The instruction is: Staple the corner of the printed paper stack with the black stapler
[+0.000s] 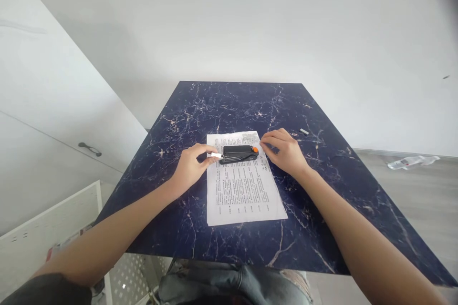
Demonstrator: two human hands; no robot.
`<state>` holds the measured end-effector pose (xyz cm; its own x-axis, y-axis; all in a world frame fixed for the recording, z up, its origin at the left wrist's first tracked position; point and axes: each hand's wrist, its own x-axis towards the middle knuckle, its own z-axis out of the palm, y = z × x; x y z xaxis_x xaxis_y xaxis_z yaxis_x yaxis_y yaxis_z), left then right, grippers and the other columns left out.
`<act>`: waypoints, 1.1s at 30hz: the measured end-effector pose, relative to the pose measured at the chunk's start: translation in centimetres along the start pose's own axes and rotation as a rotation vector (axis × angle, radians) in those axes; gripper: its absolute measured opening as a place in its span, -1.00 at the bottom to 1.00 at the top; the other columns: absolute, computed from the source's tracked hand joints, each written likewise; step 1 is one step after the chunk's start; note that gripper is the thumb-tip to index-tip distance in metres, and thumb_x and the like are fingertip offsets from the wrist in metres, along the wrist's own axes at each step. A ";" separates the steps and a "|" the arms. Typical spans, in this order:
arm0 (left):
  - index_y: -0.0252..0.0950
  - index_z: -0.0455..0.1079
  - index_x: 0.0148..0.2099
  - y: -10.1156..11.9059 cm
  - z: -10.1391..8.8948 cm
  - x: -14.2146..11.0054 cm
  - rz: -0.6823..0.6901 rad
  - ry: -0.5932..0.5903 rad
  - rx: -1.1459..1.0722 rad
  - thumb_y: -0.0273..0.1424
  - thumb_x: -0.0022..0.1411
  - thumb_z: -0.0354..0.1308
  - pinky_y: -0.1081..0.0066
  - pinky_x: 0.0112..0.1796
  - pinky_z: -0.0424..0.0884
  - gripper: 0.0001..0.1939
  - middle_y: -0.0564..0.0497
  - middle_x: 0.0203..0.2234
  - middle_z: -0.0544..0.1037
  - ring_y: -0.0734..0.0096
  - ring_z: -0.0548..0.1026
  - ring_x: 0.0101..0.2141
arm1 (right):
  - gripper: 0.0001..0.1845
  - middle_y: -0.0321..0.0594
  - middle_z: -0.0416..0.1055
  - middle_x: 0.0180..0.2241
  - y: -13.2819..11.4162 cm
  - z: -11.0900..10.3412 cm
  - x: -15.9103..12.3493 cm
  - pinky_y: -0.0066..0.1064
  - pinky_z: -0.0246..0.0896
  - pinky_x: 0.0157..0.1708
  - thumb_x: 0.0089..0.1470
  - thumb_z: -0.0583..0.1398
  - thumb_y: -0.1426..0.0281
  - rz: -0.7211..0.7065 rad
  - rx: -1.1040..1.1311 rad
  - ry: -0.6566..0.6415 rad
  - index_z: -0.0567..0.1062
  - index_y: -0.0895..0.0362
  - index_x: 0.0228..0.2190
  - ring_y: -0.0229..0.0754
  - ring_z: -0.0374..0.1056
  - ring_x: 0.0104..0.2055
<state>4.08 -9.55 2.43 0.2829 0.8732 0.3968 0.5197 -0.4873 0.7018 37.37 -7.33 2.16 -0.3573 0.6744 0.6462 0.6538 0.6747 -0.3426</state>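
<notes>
A dark blue bench [229, 109] with white marble veining fills the middle of the frame. Nearest, at the bottom edge, are legs in faded jeans [200, 288], with a dark sleeve [46, 290] and a white perforated bin [129, 276] at lower left. Printed sheets [239, 200] lie on the bench near the centre. Across their upper half lies a black stapler [238, 150], its orange-tipped end toward the right. At its left end, the left hand [193, 164] pinches a small white strip [216, 155] between thumb and fingertips. The right hand [284, 150] is loosely curled by the sheets' right edge, near the orange tip; whether it grips the paper cannot be told. Just beyond, right of centre, lies a small pale bar [304, 131]. Clear plastic packaging [411, 162] lies on the grey floor [415, 200] at far right. A white cabinet [53, 86] with a dark handle [90, 149] stands at left, before a pale wall [250, 19].
</notes>
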 end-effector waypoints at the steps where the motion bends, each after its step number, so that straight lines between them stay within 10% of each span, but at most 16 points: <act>1: -0.10 0.62 -0.09 0.0 0.1 -0.1 0.002 -0.011 0.016 -0.32 0.33 0.37 0.13 -0.01 0.46 -0.89 0.00 -0.15 0.69 0.17 0.62 -0.12 | -0.83 -0.15 0.59 -0.18 0.0 0.1 0.0 -0.11 0.39 -0.13 0.31 0.20 0.44 -0.014 0.013 -0.013 0.62 0.04 -0.23 -0.04 0.41 -0.18; 33: -0.10 0.67 -0.14 -0.5 0.9 0.0 0.004 0.014 0.053 -0.36 0.27 0.42 0.21 -0.14 0.52 -0.89 0.05 -0.27 0.69 0.27 0.62 -0.27 | -0.83 -0.16 0.59 -0.17 0.8 -0.1 -0.3 -0.06 0.43 -0.12 0.33 0.19 0.44 -0.019 0.050 -0.104 0.61 0.02 -0.22 -0.01 0.41 -0.16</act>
<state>4.51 -9.31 1.53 0.2735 0.8709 0.4082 0.5603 -0.4892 0.6683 38.03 -7.06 1.76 -0.4385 0.6873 0.5791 0.6135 0.6998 -0.3660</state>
